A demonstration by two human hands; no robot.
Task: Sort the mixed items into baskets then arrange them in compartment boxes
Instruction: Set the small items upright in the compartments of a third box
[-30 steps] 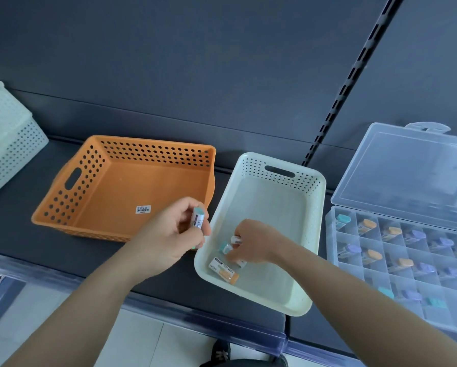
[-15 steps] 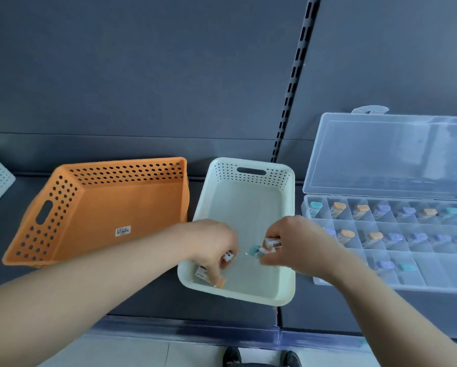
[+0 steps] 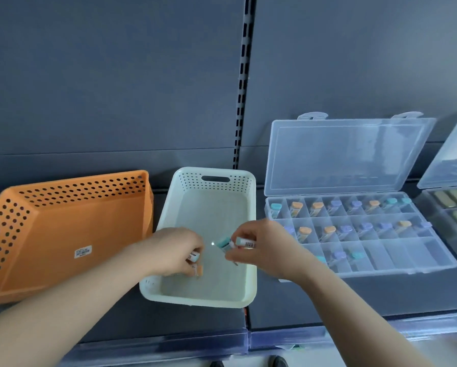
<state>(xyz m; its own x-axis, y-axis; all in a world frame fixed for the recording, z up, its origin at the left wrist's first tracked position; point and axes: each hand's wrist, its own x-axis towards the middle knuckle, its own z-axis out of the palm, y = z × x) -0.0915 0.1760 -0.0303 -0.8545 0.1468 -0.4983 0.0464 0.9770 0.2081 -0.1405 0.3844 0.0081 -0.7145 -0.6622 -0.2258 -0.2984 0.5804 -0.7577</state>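
Teal-capped vial (image 3: 224,242) — in right hand (image 3: 264,247), above basket (image 3: 251,202)

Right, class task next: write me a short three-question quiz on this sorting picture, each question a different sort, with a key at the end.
1. True or false: the lid of the compartment box stands open.
2. Multiple choice: the left hand and the right hand both reach their fingers over which container? A) orange basket B) white basket C) compartment box
3. Fill in: the tube pinched in the right hand's fingers has a ____ cap.
Key: 1 true; 2 B; 3 teal.
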